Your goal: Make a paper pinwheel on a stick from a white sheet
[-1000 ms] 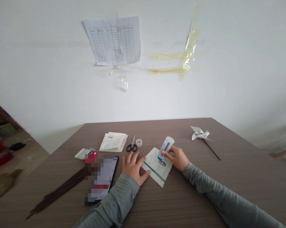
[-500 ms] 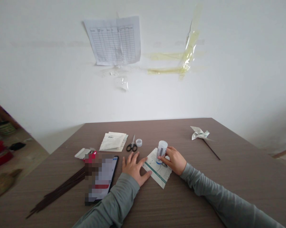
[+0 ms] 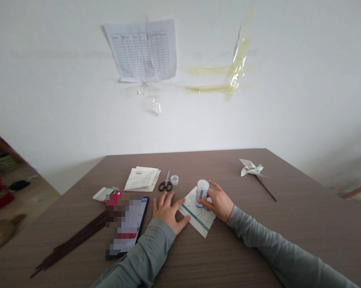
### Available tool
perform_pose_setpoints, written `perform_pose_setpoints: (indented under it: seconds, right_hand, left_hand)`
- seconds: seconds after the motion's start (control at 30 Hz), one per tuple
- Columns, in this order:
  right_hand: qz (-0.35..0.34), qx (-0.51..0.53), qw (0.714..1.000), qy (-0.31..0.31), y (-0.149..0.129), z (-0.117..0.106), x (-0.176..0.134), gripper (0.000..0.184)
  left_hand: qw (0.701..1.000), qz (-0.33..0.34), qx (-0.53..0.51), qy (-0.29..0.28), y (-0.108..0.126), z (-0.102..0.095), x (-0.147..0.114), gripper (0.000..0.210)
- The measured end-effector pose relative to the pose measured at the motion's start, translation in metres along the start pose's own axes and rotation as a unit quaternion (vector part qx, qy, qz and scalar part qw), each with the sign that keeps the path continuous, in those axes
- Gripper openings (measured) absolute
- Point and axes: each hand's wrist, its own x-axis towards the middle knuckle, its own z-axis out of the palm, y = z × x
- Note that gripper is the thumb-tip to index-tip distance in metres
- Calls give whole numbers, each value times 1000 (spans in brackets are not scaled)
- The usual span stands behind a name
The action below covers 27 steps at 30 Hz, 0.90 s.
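My right hand grips a white glue stick between thumb and fingers. The stick stands nearly upright, its lower end on a square of printed paper with a green stripe. Spread flat on the table, my left hand has its fingers apart and holds nothing. Its thumb and index finger reach the left edge of the paper. Beyond that hand lie black-handled scissors and a round white cap.
A stack of cut papers lies at the back left. Nearer are a small red-and-white box, a phone, partly blurred out, and a bundle of thin dark sticks. A paper pinwheel on a stick lies at right.
The glue stick has shifted slightly left and down over the paper with my right hand. My left hand stays in place, fingers spread.
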Motion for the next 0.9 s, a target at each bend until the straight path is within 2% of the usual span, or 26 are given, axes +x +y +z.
perform_pose_setpoints:
  seconds: [0.27, 0.9]
  right_hand:
    - [-32, -72, 997, 3, 2, 2, -3, 28]
    - [10, -48, 999, -18, -9, -5, 1, 29]
  left_hand:
    - [1000, -3, 3, 7, -1, 2, -1, 70]
    - [1000, -8, 0, -1, -1, 0, 1, 70]
